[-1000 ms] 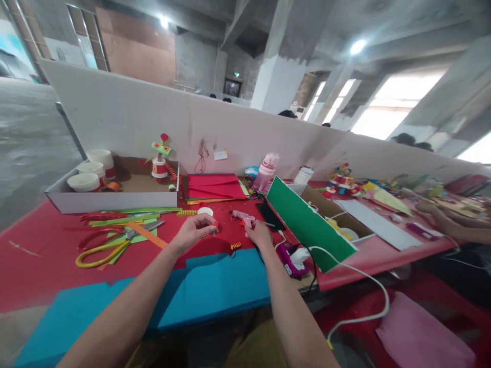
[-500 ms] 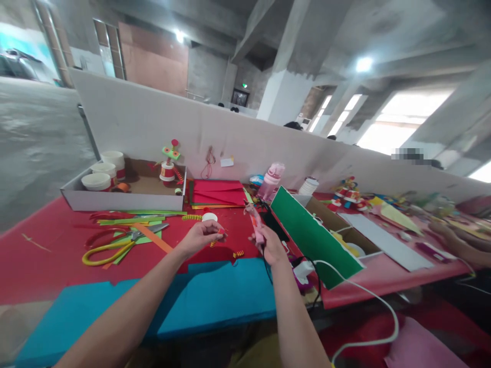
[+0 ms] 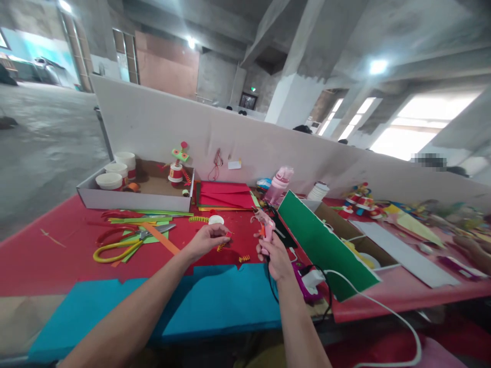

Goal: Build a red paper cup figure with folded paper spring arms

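Observation:
My left hand [image 3: 209, 240] pinches a small red paper piece [image 3: 229, 234] between thumb and fingertips, above the red table cover. My right hand [image 3: 276, 255] is wrapped round the handle of a pink glue gun [image 3: 266, 227] with an orange trigger. The gun's nozzle end points up and to the left, apart from the red piece. Just behind my left hand lies a round white lid or cup [image 3: 216, 220]. Close to my hands are a yellow-green folded paper spring [image 3: 199, 219] and a short orange-and-dark paper spring [image 3: 244, 259].
Yellow- and red-handled scissors [image 3: 115, 250] lie on paper strips at left. Behind stands a cardboard box [image 3: 134, 201] with paper cups. A green board [image 3: 326, 245] leans at right, near a white plug and cable [image 3: 313, 278]. Blue sheets [image 3: 192, 301] line the front edge.
The view has shifted, so the table appears further right. My right hand has tilted the glue gun, and more of its side shows. My left hand keeps its pinch on the red piece.

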`<state>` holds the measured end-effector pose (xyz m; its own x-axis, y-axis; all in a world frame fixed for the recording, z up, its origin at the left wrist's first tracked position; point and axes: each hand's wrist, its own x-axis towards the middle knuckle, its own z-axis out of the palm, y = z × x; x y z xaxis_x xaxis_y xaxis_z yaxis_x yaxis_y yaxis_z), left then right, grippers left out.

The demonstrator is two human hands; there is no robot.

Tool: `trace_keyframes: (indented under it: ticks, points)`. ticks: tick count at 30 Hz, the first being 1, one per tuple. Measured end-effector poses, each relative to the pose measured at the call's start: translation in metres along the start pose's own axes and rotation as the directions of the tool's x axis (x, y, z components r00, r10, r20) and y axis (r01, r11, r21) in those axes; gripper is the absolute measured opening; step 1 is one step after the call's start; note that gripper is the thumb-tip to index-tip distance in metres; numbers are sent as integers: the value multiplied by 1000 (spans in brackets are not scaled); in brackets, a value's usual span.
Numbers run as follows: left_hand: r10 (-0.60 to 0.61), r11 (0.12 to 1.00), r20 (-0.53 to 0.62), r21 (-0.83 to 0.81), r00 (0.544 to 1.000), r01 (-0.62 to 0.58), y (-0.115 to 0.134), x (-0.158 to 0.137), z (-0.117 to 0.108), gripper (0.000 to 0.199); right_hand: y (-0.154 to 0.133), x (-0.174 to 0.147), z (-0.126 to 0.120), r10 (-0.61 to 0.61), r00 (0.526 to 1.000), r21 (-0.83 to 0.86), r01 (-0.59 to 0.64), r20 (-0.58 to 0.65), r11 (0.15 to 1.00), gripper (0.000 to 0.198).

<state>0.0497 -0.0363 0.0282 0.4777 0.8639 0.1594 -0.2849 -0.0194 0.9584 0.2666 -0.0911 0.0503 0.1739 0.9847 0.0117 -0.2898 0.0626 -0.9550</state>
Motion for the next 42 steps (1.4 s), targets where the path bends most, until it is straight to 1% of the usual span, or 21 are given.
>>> trace_keyframes:
  ticks: [2,6,8,11,14,16,19,22,28,32,36,42]
  points:
    - [-14,1000,7,17,1000,14,0,-1,3,35,-1,-4,1,-1,1000,7,1,3,1000,36]
    - [-50,996,28,70,998,48,-2,-2,6,36,2,-7,2,39,998,138,-46,47,989,29]
    - [-62,994,44,89,997,58,-3,-2,7,37,5,-6,1,50,998,139,-55,36,989,29]
    - [-72,991,55,114,996,66,-6,-1,9,37,7,-5,0,3,999,39,-5,32,999,36]
    - [-76,987,29,144,997,72,-8,-1,11,35,4,-8,-1,-52,994,-102,61,94,993,38]
    - [-71,985,1,157,997,70,-10,0,12,33,0,-13,-1,-66,989,-214,93,131,972,36]
    - [-49,988,-45,145,998,55,-13,1,12,35,-9,-22,-1,-80,985,-365,131,152,922,35]
    - [-18,992,-83,122,996,28,-15,2,10,35,-14,-29,-3,-95,983,-462,158,157,873,38]
    - [-12,995,-151,96,989,27,-12,3,8,36,-17,-38,-10,-103,978,-580,191,182,792,42]
    - [19,994,-167,114,986,0,-13,4,7,34,-19,-41,-11,-106,975,-632,206,193,747,41]
    - [43,988,-162,154,986,-18,-17,5,5,31,-20,-42,-9,-96,976,-642,202,197,739,39]
    - [45,984,-152,177,987,-18,-16,6,5,30,-21,-42,-6,-81,976,-636,194,203,747,37]
